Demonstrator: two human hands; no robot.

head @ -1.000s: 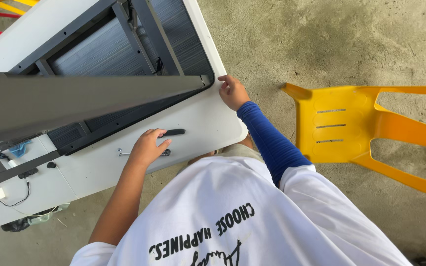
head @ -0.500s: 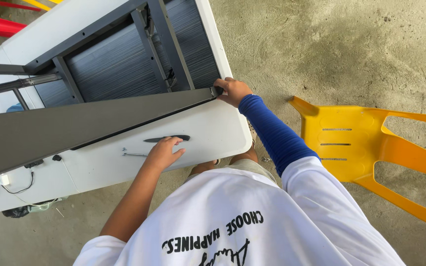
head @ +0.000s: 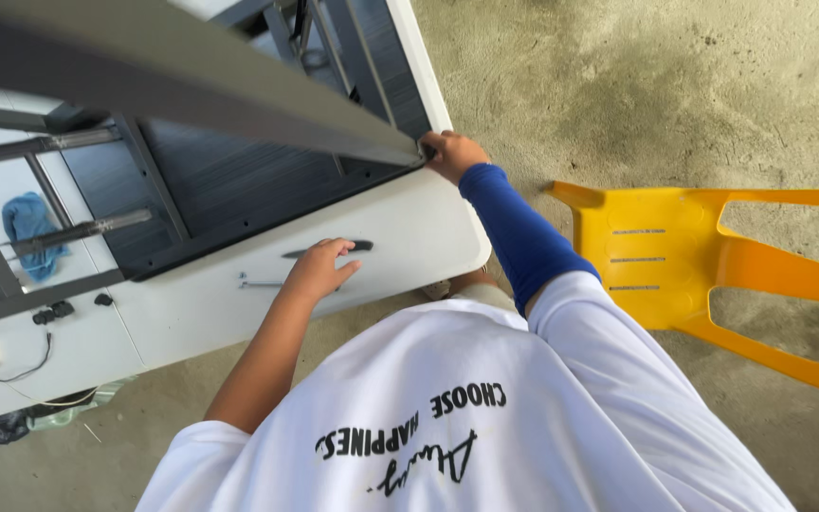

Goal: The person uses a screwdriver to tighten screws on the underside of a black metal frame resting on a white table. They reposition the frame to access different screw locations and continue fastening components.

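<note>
Gripping the near end of a long grey metal bar (head: 191,90), the right hand (head: 452,155) sits at the edge of a white panel (head: 409,237), its fingers curled around the bar's tip where it meets the panel's corner. That arm wears a blue sleeve (head: 523,237) from wrist to elbow. The bar runs from this hand up and away toward the top left of the view, raised above the panel and crossing over a dark ribbed surface (head: 239,171) framed by grey metal rails.

The left hand (head: 319,270) rests flat on the white panel with its fingers loosely spread and relaxed, the fingertips touching a slim black tool (head: 357,246) that lies on the panel; it presses on the tool more than it clasps it. Just left of this hand lies a small metal wrench (head: 256,282), also on the panel.

Farther left, a blue cloth (head: 28,228) lies crumpled behind a rail, and small black parts (head: 54,311) and a white cable (head: 11,365) sit near the panel's left end. A yellow plastic chair (head: 713,275) lies on the concrete floor (head: 665,95) to the right, well apart from the panel. The person wears a white T-shirt (head: 485,417) with dark lettering.
</note>
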